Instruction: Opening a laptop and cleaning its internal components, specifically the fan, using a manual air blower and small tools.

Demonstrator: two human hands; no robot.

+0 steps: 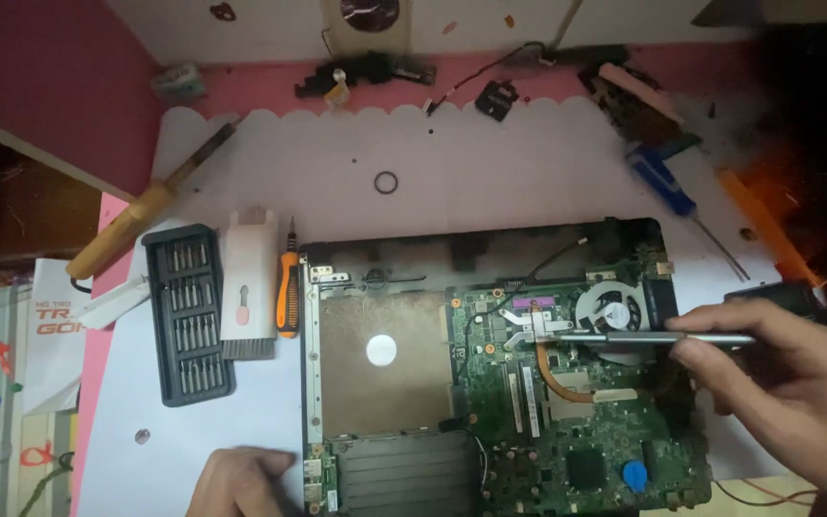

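An opened laptop base (375,251) lies in front of me with its green mainboard (576,431), copper heat pipe (567,385) and round fan (611,308) exposed. My right hand (787,378) grips a slim silver screwdriver (667,337), its tip resting on the metal heatsink bracket (540,325) near the fan. My left hand (239,482) rests flat on the white mat at the laptop's lower left corner, holding nothing.
A black case of screwdriver bits (188,311), a white cleaning brush (247,287) and an orange screwdriver (287,292) lie left of the laptop. A wooden-handled tool (145,213), a black ring (386,182), a blue screwdriver (667,182) and loose parts lie farther back.
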